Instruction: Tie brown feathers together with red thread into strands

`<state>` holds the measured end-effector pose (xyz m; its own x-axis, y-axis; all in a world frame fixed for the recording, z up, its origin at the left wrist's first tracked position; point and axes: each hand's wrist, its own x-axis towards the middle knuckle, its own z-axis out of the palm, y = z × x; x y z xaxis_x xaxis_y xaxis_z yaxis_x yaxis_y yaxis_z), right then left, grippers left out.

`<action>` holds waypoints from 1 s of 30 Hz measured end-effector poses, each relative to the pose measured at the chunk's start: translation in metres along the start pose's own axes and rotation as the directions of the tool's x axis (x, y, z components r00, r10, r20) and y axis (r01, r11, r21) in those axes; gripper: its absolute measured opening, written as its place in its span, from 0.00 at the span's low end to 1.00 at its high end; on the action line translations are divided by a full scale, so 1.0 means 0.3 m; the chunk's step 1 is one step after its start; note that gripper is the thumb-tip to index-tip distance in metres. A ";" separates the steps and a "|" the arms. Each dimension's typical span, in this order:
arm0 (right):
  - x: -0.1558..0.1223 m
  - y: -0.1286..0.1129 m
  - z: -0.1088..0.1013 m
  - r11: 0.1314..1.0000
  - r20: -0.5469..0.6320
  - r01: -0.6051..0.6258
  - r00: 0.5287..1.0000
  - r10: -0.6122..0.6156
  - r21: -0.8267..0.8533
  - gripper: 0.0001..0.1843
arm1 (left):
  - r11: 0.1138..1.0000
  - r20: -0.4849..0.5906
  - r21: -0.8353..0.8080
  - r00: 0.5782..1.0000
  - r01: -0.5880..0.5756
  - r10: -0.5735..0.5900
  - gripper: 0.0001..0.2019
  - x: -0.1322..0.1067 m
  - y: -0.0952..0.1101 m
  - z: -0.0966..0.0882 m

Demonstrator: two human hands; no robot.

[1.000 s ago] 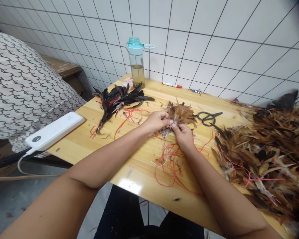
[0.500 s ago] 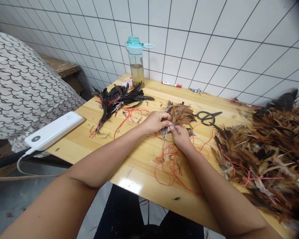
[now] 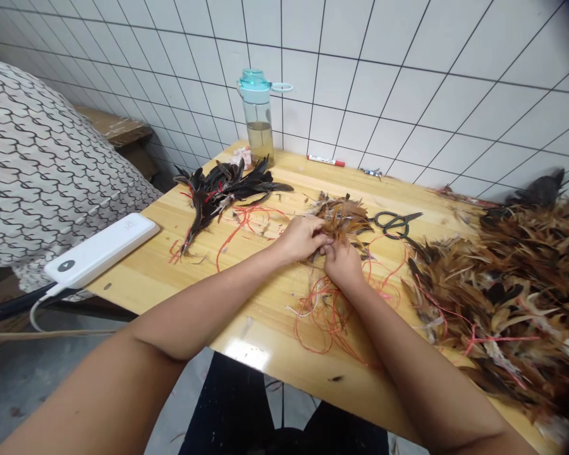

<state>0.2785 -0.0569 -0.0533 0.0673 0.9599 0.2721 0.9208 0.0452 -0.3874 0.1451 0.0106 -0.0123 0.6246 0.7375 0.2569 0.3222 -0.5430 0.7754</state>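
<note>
Brown feathers fan out from between my hands over the middle of the table. My left hand is closed, its thumb and fingers pinching the base of these feathers. Close against it, my right hand is also closed on the feather bases, with its fingertips touching the left ones. The exact grip is partly covered by the fingers. More feathers lie beneath and behind the hands. Loose red string is tangled below my right hand. Scissors with dark handles rest to the right of the feathers.
Black feathers lie at the left, near a water bottle. A large pile of brown feathers covers the right side. A red-capped marker lies by the tiled wall. A white power bank sits at the left edge.
My right hand has turned slightly and shifted a little downward against the left. Some brown feathers now hang forward over the fingertips. The things around have stayed put.
</note>
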 end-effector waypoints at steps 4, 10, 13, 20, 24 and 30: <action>0.007 -0.001 -0.003 0.978 -0.060 0.058 0.997 -0.047 0.199 0.14 | 0.964 0.035 -0.228 0.991 0.136 -0.132 0.07 0.014 -0.023 -0.002; 0.019 0.004 -0.018 0.737 -0.057 0.014 0.998 0.033 0.676 0.15 | 0.733 0.043 -0.649 0.972 0.203 -0.231 0.11 0.024 -0.040 -0.025; 0.026 0.012 -0.023 0.521 0.058 -0.101 0.993 0.100 0.847 0.20 | 0.676 0.044 -0.710 0.971 0.196 -0.236 0.14 0.024 -0.041 -0.041; 0.035 0.011 -0.025 0.392 0.148 -0.168 0.986 0.080 0.905 0.19 | 0.758 0.115 -0.635 0.989 0.148 -0.096 0.15 0.029 -0.030 -0.046; 0.036 0.004 -0.037 0.345 0.187 -0.195 0.981 0.058 0.918 0.20 | 0.740 0.077 -0.664 0.994 0.105 -0.072 0.18 0.027 -0.030 -0.036; 0.033 0.011 -0.025 0.338 0.170 -0.169 0.985 0.028 0.926 0.19 | 0.706 0.104 -0.698 0.992 0.120 -0.066 0.17 0.020 -0.032 -0.026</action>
<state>0.2850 -0.0493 -0.0452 0.0272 0.9938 0.1076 -0.0554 0.1090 -0.9925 0.1403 0.0234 -0.0138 0.6724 0.7261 0.1435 -0.1939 -0.0142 0.9809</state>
